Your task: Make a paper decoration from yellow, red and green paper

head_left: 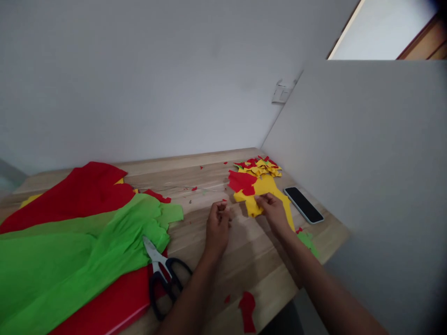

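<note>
Right fingers (267, 201) pinched on 1 yellow piece (253, 207) | left fingers (224, 216) half-curled, hold unclear | scissors (161, 267): 1 | phone (303, 205): 1

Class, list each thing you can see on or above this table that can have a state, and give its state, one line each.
Phone: face up, screen dark.
Scissors: lying down, tips on the green sheet.
Green sheet: wrinkled.
Scraps: heaped.
Switch: too small to tell.
Left hand: fingers curled.
Right hand: pinching yellow paper.
</note>
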Tool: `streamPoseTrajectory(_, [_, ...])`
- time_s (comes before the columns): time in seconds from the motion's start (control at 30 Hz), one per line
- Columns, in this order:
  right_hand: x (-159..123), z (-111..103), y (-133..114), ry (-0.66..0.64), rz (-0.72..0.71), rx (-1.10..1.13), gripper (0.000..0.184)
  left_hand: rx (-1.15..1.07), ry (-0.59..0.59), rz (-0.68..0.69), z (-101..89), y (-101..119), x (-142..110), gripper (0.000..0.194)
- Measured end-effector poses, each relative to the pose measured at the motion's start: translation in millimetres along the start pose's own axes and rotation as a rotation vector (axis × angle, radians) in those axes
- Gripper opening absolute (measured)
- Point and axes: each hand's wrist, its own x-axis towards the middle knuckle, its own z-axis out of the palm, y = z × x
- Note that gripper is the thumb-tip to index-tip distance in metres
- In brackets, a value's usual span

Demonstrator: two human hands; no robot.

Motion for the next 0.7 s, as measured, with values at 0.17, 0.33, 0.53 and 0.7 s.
streamPoseTrajectory(0.17, [99.4,-30.7,-26.1,0.127,-0.059,-0.053,0.027,0.273,-0.060,0.084,-0.8,-2.8,-4.7,0.019])
streamPoseTrajectory(0.33, [189.2,-43.4,-45.1,0.188,0.048,-0.175,0.018,0.467,-0.127,0.066,-0.9,2.7,-7.7,0.023])
streamPoseTrajectory(0.53, [244.3,-49.7,-16.4,0.184,0.256,-0.436,0.034,0.497,-0.146,0.042,-2.5,1.0,-6.7,0.023])
streamPoseTrajectory(0.7, [265.1,-54.1,13.4,0.114,0.326,-0.601,0.036,0.514,-0.162,0.033,-2.2,2.2,-5.9,0.021])
